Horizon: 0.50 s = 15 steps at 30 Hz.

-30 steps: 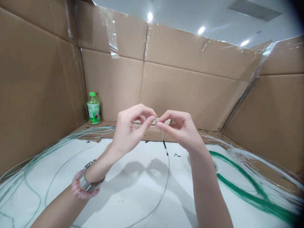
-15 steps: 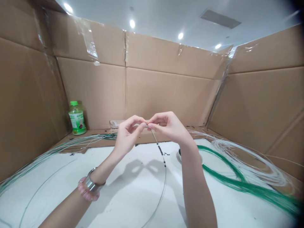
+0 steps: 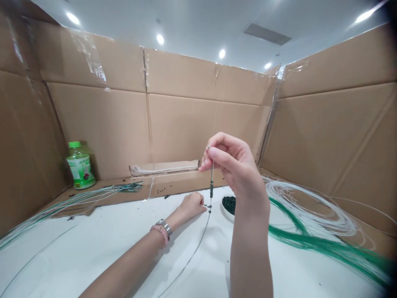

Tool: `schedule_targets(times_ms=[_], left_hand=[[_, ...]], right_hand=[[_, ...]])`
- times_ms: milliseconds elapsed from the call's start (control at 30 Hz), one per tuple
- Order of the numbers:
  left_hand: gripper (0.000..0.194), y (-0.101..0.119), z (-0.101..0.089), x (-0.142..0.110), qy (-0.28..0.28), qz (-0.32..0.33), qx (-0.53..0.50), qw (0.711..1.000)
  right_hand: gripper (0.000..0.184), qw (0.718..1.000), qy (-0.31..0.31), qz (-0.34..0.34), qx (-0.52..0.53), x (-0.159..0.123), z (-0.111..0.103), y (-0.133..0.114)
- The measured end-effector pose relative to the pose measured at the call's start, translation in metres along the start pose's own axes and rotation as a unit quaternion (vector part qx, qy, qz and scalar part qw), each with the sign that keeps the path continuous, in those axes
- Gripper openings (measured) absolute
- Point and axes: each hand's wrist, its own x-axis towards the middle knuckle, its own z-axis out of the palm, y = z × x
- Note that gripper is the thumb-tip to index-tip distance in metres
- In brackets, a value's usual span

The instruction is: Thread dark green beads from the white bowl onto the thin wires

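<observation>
Near the far edge of the white tabletop (image 3: 93,258), a thin wire (image 3: 212,174) strung with small dark beads (image 3: 211,190) hangs upright, its long axis close to vertical. The top of the wire is pinched between the thumb and fingertips (image 3: 214,153) of the right hand (image 3: 232,165), just above the beads. Below the beaded stretch, the bare wire curves away toward the near left across the tabletop. The left hand (image 3: 194,205) rests curled on the surface, just left of the wire's lower beads and apparently not touching them; whether it holds anything cannot be told. The right hand is thus the nearer to the wire. A metal watch (image 3: 166,227) and a pink bracelet (image 3: 159,233) circle the left wrist. Just right of the wire sits a white bowl (image 3: 228,217) of dark beads. Green wires (image 3: 319,244) and white strands (image 3: 310,209) sprawl toward the right edge, and a green-capped bottle (image 3: 80,167) stands in the far left corner against a cardboard wall (image 3: 99,128).
</observation>
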Motion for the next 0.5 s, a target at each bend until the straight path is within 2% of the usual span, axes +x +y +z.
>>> schedule_targets(times_ms=[167,333,400,500], left_hand=[[0.032,-0.005,0.009,0.009,-0.014,-0.007,-0.014,1.000],[0.031,-0.003,0.010,0.008,0.024,0.006,-0.102,0.994],[0.030,0.003,-0.003,0.005,0.060,0.017,-0.162,0.985],[0.025,0.016,-0.044,-0.010,0.145,0.047,-0.272,0.950]], right_hand=[[0.008,1.000,0.005,-0.011,-0.011,0.000,0.000,-0.002],[0.008,0.999,0.009,-0.020,-0.035,0.002,0.001,-0.001],[0.007,0.998,0.021,-0.026,-0.060,0.002,0.002,0.000],[0.007,0.990,0.056,-0.034,-0.121,0.001,0.005,0.000]])
